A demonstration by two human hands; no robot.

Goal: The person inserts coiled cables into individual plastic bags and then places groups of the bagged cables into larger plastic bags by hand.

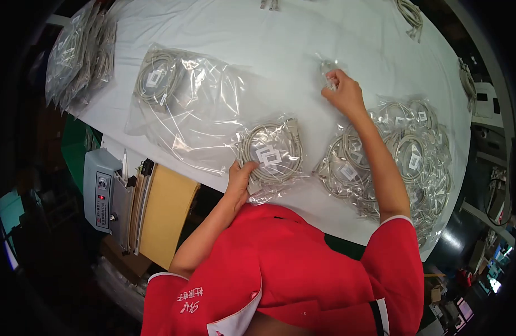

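Observation:
My left hand [239, 182] is closed on the near left edge of a bagged coiled cable [271, 151], a grey cable with white labels inside clear plastic. It lies at the table's front edge, before my chest. Farther out, my right hand [346, 94] pinches a small clear plastic packet [327, 66]; its contents are too small to make out. Left of centre, a large clear plastic bag [199, 117] lies flat, with another bagged coiled cable [157, 78] at its far left corner.
Several bagged cables are heaped in a pile [403, 151] under my right forearm. More bagged cables [81, 56] are stacked at the far left. A bag sealer [104, 190] and a yellow board [167, 215] sit left of the white table [280, 61]. Loose cables [410, 17] lie at the far edge.

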